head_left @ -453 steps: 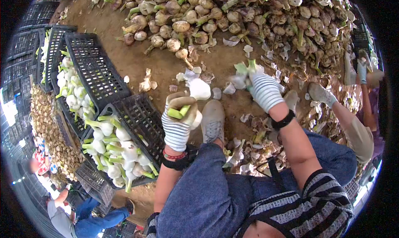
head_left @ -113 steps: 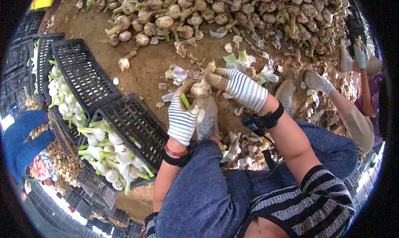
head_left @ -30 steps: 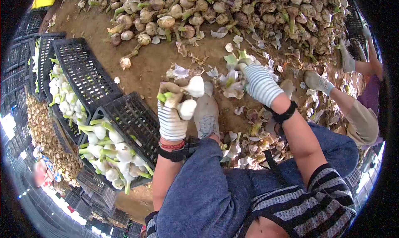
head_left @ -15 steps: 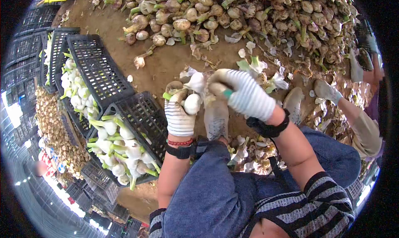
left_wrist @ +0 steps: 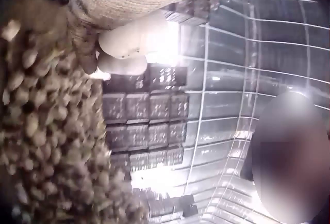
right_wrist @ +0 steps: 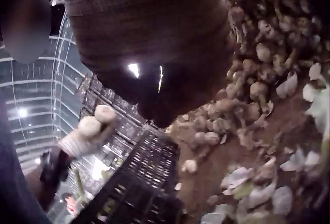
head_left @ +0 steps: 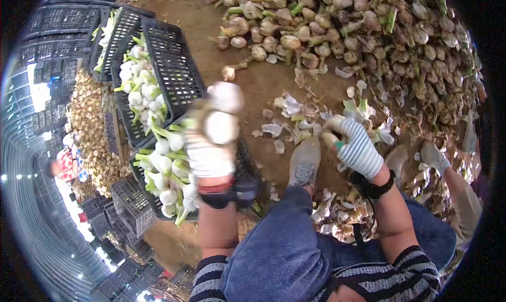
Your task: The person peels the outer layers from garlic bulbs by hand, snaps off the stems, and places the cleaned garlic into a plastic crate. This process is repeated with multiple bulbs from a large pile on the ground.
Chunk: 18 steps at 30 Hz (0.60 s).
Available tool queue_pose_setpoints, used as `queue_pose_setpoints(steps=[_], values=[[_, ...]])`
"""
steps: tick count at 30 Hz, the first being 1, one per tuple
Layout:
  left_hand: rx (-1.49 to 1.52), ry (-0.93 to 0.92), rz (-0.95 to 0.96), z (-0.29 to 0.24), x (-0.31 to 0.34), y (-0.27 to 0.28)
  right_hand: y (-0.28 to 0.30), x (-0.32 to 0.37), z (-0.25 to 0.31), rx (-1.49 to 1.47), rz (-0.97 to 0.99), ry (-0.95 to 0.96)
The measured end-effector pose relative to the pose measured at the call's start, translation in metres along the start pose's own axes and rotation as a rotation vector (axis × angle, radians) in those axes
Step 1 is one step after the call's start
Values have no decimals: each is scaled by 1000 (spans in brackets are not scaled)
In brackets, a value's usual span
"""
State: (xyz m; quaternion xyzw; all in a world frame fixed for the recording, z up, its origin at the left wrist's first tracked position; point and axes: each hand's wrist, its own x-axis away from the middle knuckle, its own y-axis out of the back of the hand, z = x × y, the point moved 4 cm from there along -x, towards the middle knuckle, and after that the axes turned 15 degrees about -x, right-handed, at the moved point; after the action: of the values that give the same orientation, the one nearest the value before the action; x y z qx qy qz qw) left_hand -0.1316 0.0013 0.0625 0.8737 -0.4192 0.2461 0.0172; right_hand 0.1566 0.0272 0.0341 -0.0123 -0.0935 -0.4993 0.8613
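Note:
My gloved left hand [head_left: 211, 157], blurred, holds two cleaned white garlic bulbs, an upper bulb [head_left: 225, 97] and a lower bulb [head_left: 221, 127]. It overlaps the near black crate [head_left: 245, 167], where white garlic with green stems [head_left: 162, 164] lies. The left wrist view shows the glove [left_wrist: 129, 0] around the same pale bulbs [left_wrist: 124, 41]. Over the ground by the right shoe hangs my gloved right hand [head_left: 358, 146], fingers loosely bent with a gap to the thumb and nothing visible between them. In the right wrist view its glove [right_wrist: 144, 33] is dark.
A second crate [head_left: 176, 59] of cleaned garlic stands behind the near one. The heap of uncleaned garlic [head_left: 363, 38] spreads across the far ground. Loose peelings [head_left: 289, 106] lie before my shoe [head_left: 304, 162]. Another person's leg and shoe [head_left: 437, 157] are at the right.
My left hand has carried the two bulbs left from before the shoe to the near crate. My right hand has drawn away from the bulbs to the right. The head view has turned left.

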Motion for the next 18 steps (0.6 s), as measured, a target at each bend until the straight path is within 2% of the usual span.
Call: queue_pose_setpoints(steps=[1, 2, 3, 4, 6, 8, 9, 10, 11, 12, 14, 16, 18], values=[[160, -64, -64, -31, -18, 12, 5, 4, -12, 94, -16, 2], [227, -190, 1, -64, -30, 30, 10, 9, -17, 93, -14, 11], [214, -299, -106, -95, -31, 35, 14, 13, -25, 70, -32, -93], [291, -327, -18, -113, -39, 45, 18, 20, -35, 45, -48, -200], [362, -277, -50, -114, -38, 59, 15, 29, -51, 16, -118, -220], [402, -139, -272, -80, -30, 42, 12, 35, -57, -52, -129, -425], [206, -135, -192, -51, -30, 31, 8, 36, -65, 54, -122, -251], [228, -126, -66, -15, -35, 22, 3, 35, -59, -54, -49, -400], [144, 52, 54, 41, -60, 40, -3, 30, -51, 17, -33, -249], [-32, 98, -4, 67, -42, -1, -6, 28, -45, 88, -14, -93], [-266, 186, -157, 104, -48, -31, -2, 33, -50, 87, -9, -113], [-703, -163, -302, 145, -120, -16, 4, 33, -45, 83, -5, -121], [-1090, -144, -487, 136, -153, -19, 10, 35, -39, -75, 58, -366]])
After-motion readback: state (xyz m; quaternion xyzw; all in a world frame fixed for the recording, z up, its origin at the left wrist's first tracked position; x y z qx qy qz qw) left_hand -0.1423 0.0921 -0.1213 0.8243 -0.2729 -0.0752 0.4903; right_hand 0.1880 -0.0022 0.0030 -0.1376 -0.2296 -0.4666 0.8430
